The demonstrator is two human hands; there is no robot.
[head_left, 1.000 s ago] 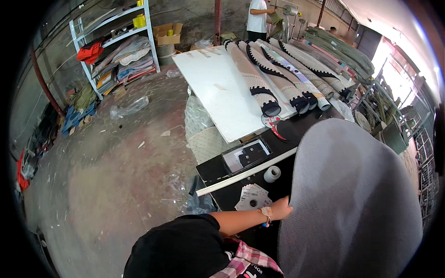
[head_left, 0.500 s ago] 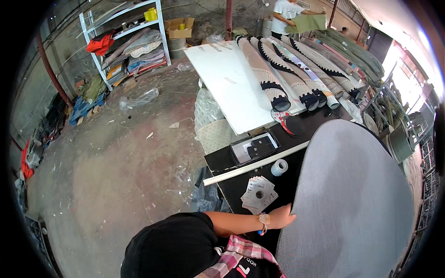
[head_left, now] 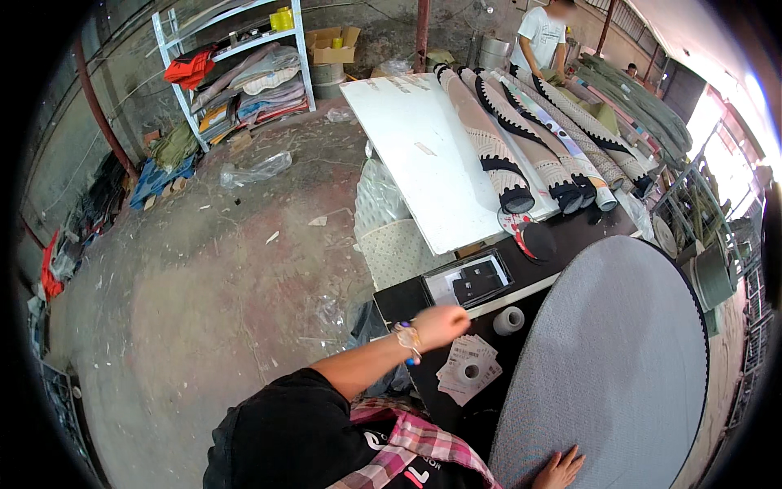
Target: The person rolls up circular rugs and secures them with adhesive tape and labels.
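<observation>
A large grey mat with a rounded outline and a dark edge fills the right side in front of me. My right hand lies on its lower part, fingers spread, holding nothing. My left hand is over the black table, its fingers curled and slightly blurred; what they hold, if anything, is hidden. It overlaps the line of a long pale strip. Beside it are a white roll and fanned printed labels with a small roll on top.
A black tray with dark pieces sits beyond the strip. Several rolled rugs with black scalloped edging lie across a white board. A round red-and-black item is near their ends. Another person stands far back.
My left hand has left the mat's edge and moved left and away from me, over the table. My right hand has come into view on the mat. The other person has lowered the green cloth.
</observation>
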